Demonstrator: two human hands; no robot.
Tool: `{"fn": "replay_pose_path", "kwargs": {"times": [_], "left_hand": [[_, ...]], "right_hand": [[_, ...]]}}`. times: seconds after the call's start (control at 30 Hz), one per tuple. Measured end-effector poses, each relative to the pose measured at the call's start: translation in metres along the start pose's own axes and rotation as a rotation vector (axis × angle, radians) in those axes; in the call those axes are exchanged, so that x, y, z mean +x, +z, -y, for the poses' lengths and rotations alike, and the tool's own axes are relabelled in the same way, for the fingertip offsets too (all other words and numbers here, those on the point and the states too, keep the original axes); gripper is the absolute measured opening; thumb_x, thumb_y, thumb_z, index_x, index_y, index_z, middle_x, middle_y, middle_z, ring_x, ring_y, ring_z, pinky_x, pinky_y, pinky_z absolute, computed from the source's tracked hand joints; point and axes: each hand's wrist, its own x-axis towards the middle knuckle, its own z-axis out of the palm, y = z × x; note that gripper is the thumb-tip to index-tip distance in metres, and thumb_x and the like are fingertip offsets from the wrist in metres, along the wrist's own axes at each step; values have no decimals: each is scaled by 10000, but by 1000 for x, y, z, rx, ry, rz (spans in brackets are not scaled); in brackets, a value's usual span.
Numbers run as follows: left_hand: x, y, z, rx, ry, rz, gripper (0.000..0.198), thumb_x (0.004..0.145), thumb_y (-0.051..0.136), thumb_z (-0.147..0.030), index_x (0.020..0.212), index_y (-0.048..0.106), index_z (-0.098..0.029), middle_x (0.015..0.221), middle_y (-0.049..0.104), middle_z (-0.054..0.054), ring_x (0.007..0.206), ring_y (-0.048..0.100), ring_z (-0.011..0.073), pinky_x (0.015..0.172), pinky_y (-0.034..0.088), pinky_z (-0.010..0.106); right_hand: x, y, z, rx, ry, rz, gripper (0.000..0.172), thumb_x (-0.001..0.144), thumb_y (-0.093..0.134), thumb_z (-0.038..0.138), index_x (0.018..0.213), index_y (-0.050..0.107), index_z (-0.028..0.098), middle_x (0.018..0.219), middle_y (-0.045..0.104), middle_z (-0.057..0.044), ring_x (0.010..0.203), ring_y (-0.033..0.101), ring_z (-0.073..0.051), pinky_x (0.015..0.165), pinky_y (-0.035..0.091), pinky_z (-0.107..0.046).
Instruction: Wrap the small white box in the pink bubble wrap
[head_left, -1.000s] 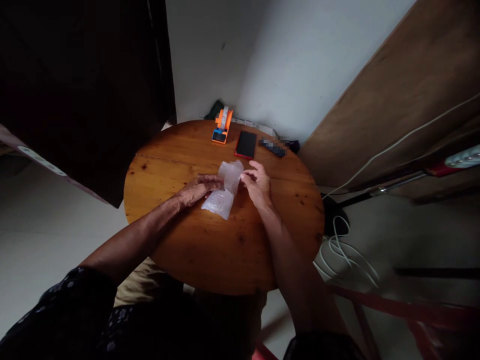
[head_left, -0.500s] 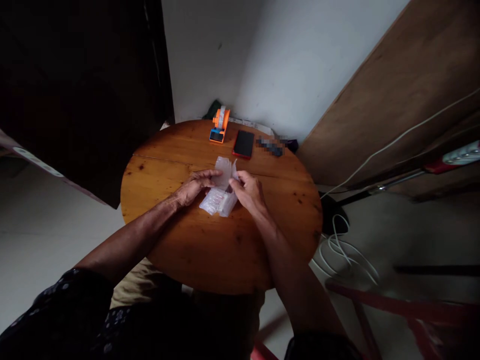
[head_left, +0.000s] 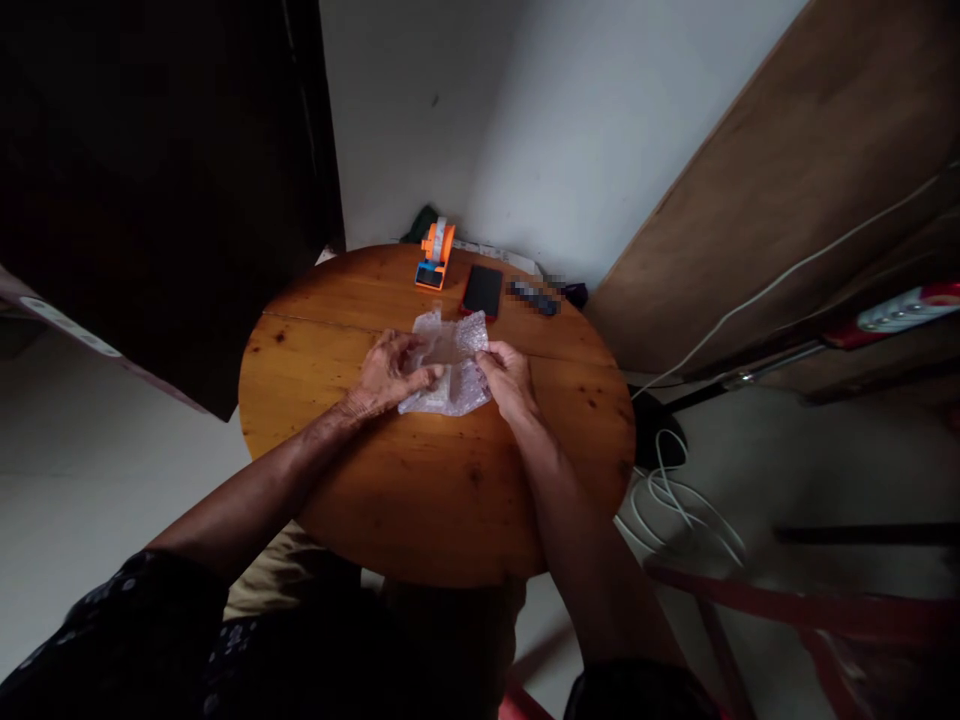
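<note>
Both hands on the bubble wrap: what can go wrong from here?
1. The left hand and right hand hold the bubble wrap only at its sides; the sheet may slip or spring open.
2. The phone and orange tape dispenser lie close behind it; a sweep might knock them.
3. White cables coil on the floor beside the table: possible snag.

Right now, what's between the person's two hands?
The bubble wrap lies on the table there; the left hand and right hand each grip a side. The head view shows it.
</note>
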Motion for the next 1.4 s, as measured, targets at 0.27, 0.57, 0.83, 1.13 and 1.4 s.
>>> {"fn": "replay_pose_path", "kwargs": {"times": [0.27, 0.57, 0.83, 1.13, 1.4], "left_hand": [[7, 6, 12, -123, -172, 8, 373, 675, 664, -381, 959, 683, -139, 779, 601, 15, 712, 531, 156, 688, 432, 281], [23, -17, 20, 110, -250, -186, 342, 706, 541, -170, 1009, 698, -140, 669, 582, -22, 606, 511, 124, 599, 391, 240], [19, -23, 20, 458, 10, -200, 363, 738, 556, -179, 1057, 729, -156, 1021, 730, 85, 982, 644, 238, 900, 524, 351], [5, -24, 0, 275, 143, 169, 633, 872, 516, -630, 1189, 717, -120, 1094, 756, 140, 989, 691, 277, 869, 545, 370], [2, -30, -16, 98, 27, 272, 610, 843, 514, -678, 927, 718, -109, 793, 687, 71, 697, 602, 173, 638, 463, 277]], "right_hand": [[1, -5, 0, -117, -93, 3, 183, 754, 604, 354, 874, 634, 219, 647, 664, 32, 541, 594, -144, 494, 448, -244], [-1, -22, 16, -728, -109, -63, 324, 834, 550, 235, 1143, 643, 206, 849, 762, -38, 732, 685, -199, 648, 467, -278], [-16, -16, 37, -1096, -8, -20, 453, 902, 558, 259, 1354, 553, 247, 1030, 779, -73, 963, 714, -274, 779, 487, -345], [-15, -20, 36, -1087, 5, 4, 497, 912, 558, 249, 1407, 510, 262, 1088, 780, -69, 1035, 713, -290, 814, 510, -369], [-11, -21, 32, -1093, 24, -12, 493, 929, 560, 287, 1419, 509, 266, 1132, 777, -62, 1063, 713, -283, 821, 503, -348]]}}
